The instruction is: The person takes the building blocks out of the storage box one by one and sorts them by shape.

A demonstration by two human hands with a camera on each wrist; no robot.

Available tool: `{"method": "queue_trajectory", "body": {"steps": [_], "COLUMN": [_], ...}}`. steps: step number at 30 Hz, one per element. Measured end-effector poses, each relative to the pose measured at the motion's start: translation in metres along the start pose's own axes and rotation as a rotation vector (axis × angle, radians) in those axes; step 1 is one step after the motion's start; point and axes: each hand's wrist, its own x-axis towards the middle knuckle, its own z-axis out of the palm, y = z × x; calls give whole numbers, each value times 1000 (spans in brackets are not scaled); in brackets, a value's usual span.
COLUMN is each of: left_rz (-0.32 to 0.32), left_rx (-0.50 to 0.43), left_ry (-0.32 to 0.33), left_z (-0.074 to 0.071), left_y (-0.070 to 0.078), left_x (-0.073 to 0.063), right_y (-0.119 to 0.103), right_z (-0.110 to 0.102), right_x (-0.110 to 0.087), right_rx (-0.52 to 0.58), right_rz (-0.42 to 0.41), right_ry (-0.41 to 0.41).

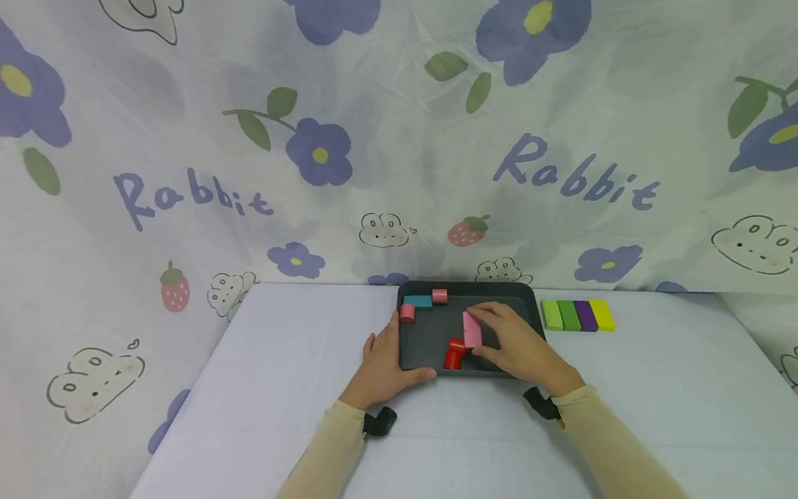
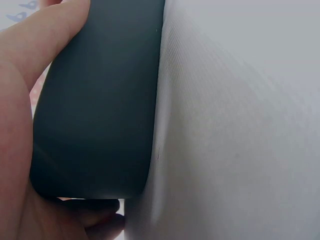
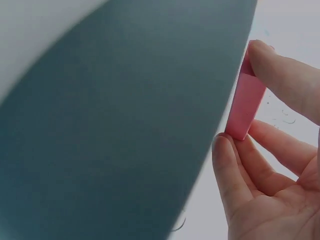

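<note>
As right fingers (image 3: 231, 175) pinch the pink block (image 1: 472, 330), its long axis points forward.

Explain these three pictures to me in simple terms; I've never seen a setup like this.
There is no robot here: a person works with bare hands, wearing cameras on the head and both wrists. The wide picture is the head's view, looking forward and down at a white table; the two close-ups come from the wrists. The left hand holds a dark tray at its near left corner. In the tray lie a blue block, two pink cylinders and some red pieces. The right hand pinches a pink block. Four coloured blocks lie right of the tray.
</note>
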Motion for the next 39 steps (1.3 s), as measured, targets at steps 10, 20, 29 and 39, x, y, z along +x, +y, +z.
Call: {"method": "queue_trajectory", "body": {"steps": [10, 20, 29, 39], "left_rz": [2, 1, -4, 1], "left_rx": [4, 5, 5, -1], "left_ry": [-1, -5, -6, -5], "left_z": [0, -1, -1, 0], "left_y": [-1, 0, -1, -1], "left_x": [1, 0, 0, 0], "right_y": [17, 32, 44, 59], "right_z": [-10, -19, -30, -37], "right_x": [-14, -30, -41, -51], "right_rx": [0, -6, -24, -29], "right_rz": [37, 35, 49, 57], "right_ry": [5, 30, 64, 135]}}
